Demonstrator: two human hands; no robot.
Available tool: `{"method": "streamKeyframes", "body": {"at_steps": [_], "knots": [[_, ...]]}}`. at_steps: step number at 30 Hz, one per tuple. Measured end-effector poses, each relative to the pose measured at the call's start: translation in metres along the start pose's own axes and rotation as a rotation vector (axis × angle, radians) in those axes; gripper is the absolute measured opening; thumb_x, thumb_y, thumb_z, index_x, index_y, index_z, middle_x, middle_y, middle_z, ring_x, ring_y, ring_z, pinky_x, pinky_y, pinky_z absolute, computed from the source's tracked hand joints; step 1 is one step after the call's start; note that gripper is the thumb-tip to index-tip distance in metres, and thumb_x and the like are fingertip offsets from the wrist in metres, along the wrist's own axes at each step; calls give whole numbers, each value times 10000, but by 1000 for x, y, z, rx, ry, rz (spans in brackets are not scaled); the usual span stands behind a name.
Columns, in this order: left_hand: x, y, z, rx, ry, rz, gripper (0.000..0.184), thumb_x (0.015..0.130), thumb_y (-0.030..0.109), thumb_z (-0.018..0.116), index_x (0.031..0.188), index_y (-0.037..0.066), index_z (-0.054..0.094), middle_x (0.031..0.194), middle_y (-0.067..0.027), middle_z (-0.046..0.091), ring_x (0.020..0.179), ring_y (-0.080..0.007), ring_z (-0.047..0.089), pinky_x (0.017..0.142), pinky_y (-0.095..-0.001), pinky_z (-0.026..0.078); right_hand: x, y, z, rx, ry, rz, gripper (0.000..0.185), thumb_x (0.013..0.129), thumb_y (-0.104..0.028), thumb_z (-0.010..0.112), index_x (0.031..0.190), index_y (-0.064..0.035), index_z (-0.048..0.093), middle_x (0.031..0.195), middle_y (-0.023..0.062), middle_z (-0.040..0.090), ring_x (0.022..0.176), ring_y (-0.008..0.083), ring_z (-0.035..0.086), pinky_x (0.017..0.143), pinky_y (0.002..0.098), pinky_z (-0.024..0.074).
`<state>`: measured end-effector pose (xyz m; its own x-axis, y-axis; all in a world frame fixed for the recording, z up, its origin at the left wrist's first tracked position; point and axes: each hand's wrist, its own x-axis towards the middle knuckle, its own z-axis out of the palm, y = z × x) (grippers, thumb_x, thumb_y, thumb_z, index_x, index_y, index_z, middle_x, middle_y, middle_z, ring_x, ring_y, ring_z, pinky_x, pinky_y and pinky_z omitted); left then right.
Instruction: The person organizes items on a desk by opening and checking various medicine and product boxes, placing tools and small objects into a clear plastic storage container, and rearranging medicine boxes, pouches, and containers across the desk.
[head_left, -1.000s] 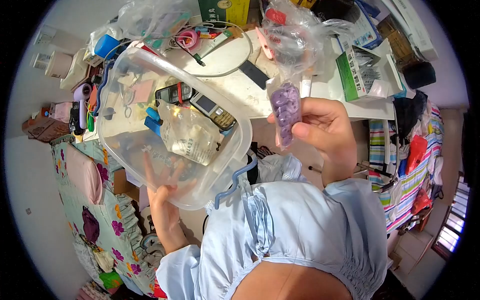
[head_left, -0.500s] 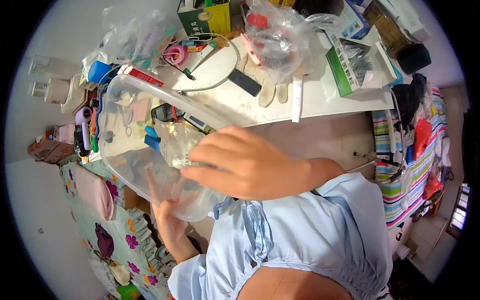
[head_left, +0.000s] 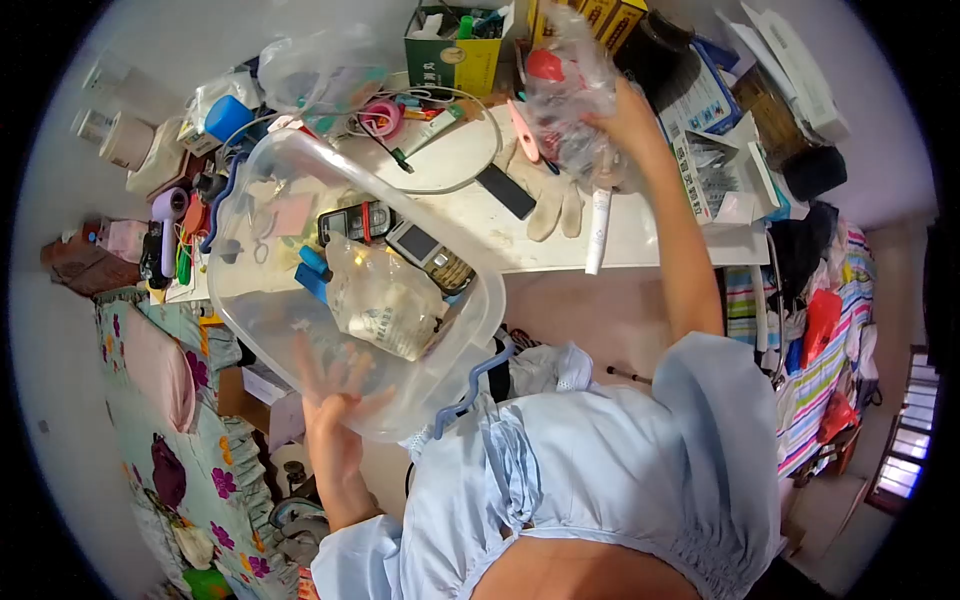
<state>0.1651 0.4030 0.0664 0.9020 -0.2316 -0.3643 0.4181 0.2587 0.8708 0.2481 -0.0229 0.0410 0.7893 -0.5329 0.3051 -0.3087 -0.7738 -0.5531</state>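
Note:
My left hand [head_left: 335, 430] supports the clear plastic storage box [head_left: 300, 355] from below, its spread fingers showing through the wall. Blue handles sit at the ends of the tilted box. Inside lie two keypad mobile phones, one black and red [head_left: 355, 221] and one silver [head_left: 432, 255], along with a clear plastic bag of pale contents [head_left: 385, 308] and a blue item [head_left: 312, 275]. Over the table, my right hand [head_left: 628, 120] is closed on a crumpled clear plastic bag [head_left: 570, 105] with something red in it. Its fingertips are partly hidden by the bag.
On the white table [head_left: 480, 240] are a dark smartphone [head_left: 506, 191], pale gloves [head_left: 555, 205], a white tube [head_left: 598, 232], a cable and pink tape [head_left: 380, 118]. Medicine boxes [head_left: 455, 62] line the back. Beds stand on both sides.
My right hand has left the small bag in the box and moved up and right to the bag on the table. My left hand still supports the box.

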Motion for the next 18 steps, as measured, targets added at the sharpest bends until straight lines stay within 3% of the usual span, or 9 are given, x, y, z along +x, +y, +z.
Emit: {"method": "streamKeyframes", "body": {"at_steps": [2, 3, 5, 7, 9, 11, 13, 14, 18], "knots": [[0, 0, -1, -3, 11, -7, 893, 604, 16, 425, 1382, 218, 37, 1310, -294, 195, 1176, -400, 333, 794, -481, 460, 22, 1, -14, -16, -281, -14, 642, 681, -200, 688, 1228, -30, 397, 1069, 189, 549, 1001, 295, 523, 847, 335, 399], [1, 0, -3, -21, -9, -9, 898, 601, 15, 424, 1381, 222, 31, 1311, -295, 191, 1182, -401, 325, 799, -481, 457, 25, 5, -18, -24, -279, -28, 642, 681, -200, 688, 1228, -30, 397, 1069, 189, 549, 1001, 295, 523, 847, 335, 399], [1, -2, -4, -56, -27, -8, 903, 597, 13, 422, 1381, 226, 26, 1313, -297, 187, 1188, -403, 317, 804, -482, 455, 29, 15, -23, 228, -67, -293, 331, 745, -110, 608, 1041, 20, 537, 956, 91, 600, 917, 187, 553, 794, 284, 422], [2, -2, -5, -32, -26, -28, 910, 598, 15, 430, 1380, 226, 16, 1319, -299, 175, 1197, -404, 305, 811, -484, 450, 20, 12, -37, 210, -42, -304, 311, 775, -51, 550, 1075, 20, 514, 987, 81, 583, 912, 169, 538, 803, 286, 422], [3, -2, -6, -32, -32, -30, 906, 605, 14, 431, 1380, 226, 12, 1322, -300, 168, 1199, -407, 300, 812, -486, 448, 11, 5, -44, 815, 11, -178, 303, 768, -4, 532, 1071, -6, 526, 957, 97, 593, 886, 191, 561, 775, 272, 422], [4, -2, -7, -25, -39, -31, 903, 611, 12, 432, 1380, 225, 8, 1326, -301, 161, 1202, -409, 295, 813, -488, 447, 0, -8, -55, 1013, 35, -95, 307, 788, -12, 509, 1095, -5, 508, 999, 78, 579, 896, 180, 557, 793, 270, 427], [4, -4, -9, -42, -46, -30, 880, 641, 5, 425, 1379, 229, 2, 1332, -303, 150, 1202, -406, 295, 822, -490, 438, -7, -17, -66, 1427, -33, 127, 422, 796, -90, 533, 1193, -6, 417, 1131, 103, 509, 1007, 196, 515, 872, 288, 408], [4, -3, -9, -44, -51, -28, 880, 641, 5, 425, 1379, 229, 2, 1332, -303, 150, 1202, -406, 295, 822, -490, 438, -13, -21, -69, 1510, -98, 17, 468, 790, -154, 552, 1210, -14, 402, 1171, 108, 482, 1032, 196, 503, 877, 299, 409], [4, -4, -12, -63, -67, -33, 847, 688, 15, 430, 1379, 236, -7, 1342, -299, 131, 1209, -396, 288, 837, -482, 426, -35, -44, -73, 1759, -275, -17, 456, 779, -153, 555, 1191, -13, 418, 1147, 106, 496, 1014, 195, 511, 866, 297, 413]]}}
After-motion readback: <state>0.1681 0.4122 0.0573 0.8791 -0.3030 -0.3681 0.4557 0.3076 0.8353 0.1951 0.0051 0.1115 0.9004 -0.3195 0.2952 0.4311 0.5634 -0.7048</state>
